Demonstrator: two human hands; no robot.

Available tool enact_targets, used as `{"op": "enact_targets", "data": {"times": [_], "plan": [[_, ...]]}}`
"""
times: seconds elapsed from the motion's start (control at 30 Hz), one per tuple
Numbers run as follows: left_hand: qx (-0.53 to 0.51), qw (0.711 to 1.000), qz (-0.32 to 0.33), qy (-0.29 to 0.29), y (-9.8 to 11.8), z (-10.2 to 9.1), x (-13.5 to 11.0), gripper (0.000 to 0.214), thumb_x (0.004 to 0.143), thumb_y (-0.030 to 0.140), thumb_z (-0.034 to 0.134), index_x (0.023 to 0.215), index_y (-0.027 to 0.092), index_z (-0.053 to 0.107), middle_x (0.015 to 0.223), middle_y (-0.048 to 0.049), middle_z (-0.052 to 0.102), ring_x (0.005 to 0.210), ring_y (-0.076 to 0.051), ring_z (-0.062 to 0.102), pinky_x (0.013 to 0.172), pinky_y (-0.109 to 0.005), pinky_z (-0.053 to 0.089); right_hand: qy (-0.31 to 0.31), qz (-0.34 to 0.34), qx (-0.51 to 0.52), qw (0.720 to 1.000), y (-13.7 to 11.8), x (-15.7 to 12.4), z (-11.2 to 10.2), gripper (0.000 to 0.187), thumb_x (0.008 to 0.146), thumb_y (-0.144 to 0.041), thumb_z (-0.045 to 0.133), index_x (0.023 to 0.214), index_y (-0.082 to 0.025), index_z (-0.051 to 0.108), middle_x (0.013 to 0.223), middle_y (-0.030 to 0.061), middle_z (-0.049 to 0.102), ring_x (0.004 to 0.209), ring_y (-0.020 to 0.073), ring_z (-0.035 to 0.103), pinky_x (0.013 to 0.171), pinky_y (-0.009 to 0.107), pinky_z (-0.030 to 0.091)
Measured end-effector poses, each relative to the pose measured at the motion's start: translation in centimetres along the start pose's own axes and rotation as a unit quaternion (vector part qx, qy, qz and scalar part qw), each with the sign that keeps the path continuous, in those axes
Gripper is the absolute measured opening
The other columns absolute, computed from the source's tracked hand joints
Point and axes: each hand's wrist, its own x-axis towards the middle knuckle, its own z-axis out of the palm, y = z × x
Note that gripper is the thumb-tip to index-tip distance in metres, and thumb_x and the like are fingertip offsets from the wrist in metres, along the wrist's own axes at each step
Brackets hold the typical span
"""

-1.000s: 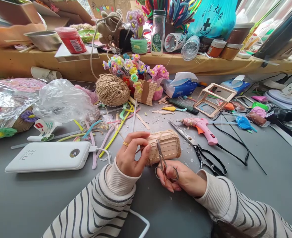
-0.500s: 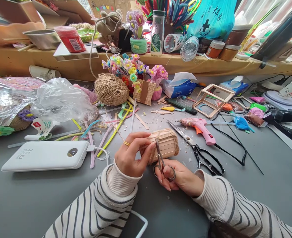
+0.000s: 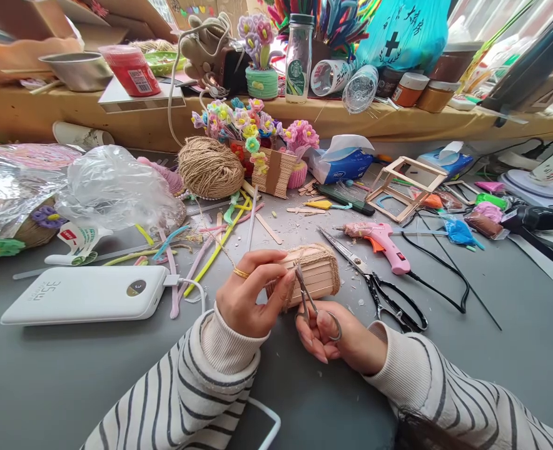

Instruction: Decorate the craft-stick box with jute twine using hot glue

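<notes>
My left hand [image 3: 253,290] is closed in a pinch at the near left of a small craft-stick box [image 3: 321,275], with jute twine wound along its edges. A strand of twine [image 3: 227,251] runs from the twine ball [image 3: 211,167] down to these fingers. In my right hand [image 3: 337,337] is a pair of small metal scissors [image 3: 306,291], thumb and finger in the loops. The blade tips point up beside my left fingertips, in front of the box. The exact spot where blades and twine meet is too small to make out.
Large black-handled scissors [image 3: 375,281] and a pink glue gun [image 3: 375,240] with its cord lie to the right. A white power bank [image 3: 86,295] lies left, its cable passing under my left arm. Farther back are a stick frame [image 3: 405,187], stacked craft sticks [image 3: 273,174] and pipe-cleaner flowers [image 3: 299,136].
The small scissors and my right fingers have shifted slightly to the right, and the loops sit a bit farther apart. My left hand and the box stay nearly in place.
</notes>
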Motion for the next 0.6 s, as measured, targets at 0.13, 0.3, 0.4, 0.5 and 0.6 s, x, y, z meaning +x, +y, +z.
{"op": "enact_targets", "data": {"times": [0.13,0.3,0.4,0.5,0.6], "plan": [[0.005,1.000,0.000,0.000,-0.02,-0.08,-0.04,0.013,0.075,0.009,0.059,0.084,0.018,0.055,0.094,-0.0052,0.061,0.084,-0.012,0.061,0.071,-0.022,0.053,0.028,-0.005,-0.023,0.999,0.12,-0.03,-0.06,0.052,0.070,-0.067,0.051,0.060,-0.016,0.045,0.040,-0.0067,0.039,0.037,0.0029,0.027,0.035,0.017,0.016],[0.007,1.000,0.000,0.001,0.03,-0.08,-0.09,0.013,0.075,0.009,0.059,0.084,0.018,0.055,0.094,-0.0051,0.061,0.085,-0.012,0.061,0.072,-0.022,0.053,0.042,-0.008,-0.056,0.997,0.13,-0.17,-0.18,0.052,0.071,-0.066,0.050,0.057,-0.016,0.045,0.037,-0.0063,0.038,0.037,0.0039,0.030,0.038,0.018,0.019],[0.006,1.000,-0.001,0.001,0.07,-0.12,-0.15,0.013,0.075,0.009,0.059,0.084,0.017,0.055,0.095,-0.0054,0.061,0.085,-0.013,0.061,0.072,-0.022,0.053,0.045,-0.012,-0.067,0.997,0.03,-0.18,-0.16,0.052,0.072,-0.065,0.050,0.056,-0.016,0.045,0.037,-0.0062,0.038,0.037,0.0041,0.031,0.039,0.019,0.021],[0.010,1.000,-0.003,0.000,0.11,-0.19,-0.22,0.013,0.075,0.010,0.059,0.084,0.018,0.055,0.095,-0.0052,0.060,0.085,-0.012,0.061,0.071,-0.022,0.053,0.048,-0.014,-0.077,0.996,-0.02,-0.15,-0.15,0.051,0.072,-0.064,0.050,0.055,-0.016,0.045,0.037,-0.0059,0.039,0.037,0.0044,0.032,0.039,0.019,0.022],[0.011,1.000,0.000,0.000,0.14,-0.21,-0.21,0.013,0.075,0.009,0.059,0.084,0.017,0.055,0.096,-0.0054,0.060,0.085,-0.012,0.062,0.070,-0.021,0.053,0.046,-0.016,-0.069,0.996,0.03,-0.12,-0.18,0.051,0.072,-0.064,0.051,0.055,-0.016,0.045,0.036,-0.0063,0.038,0.036,0.0041,0.031,0.039,0.019,0.021]]}}
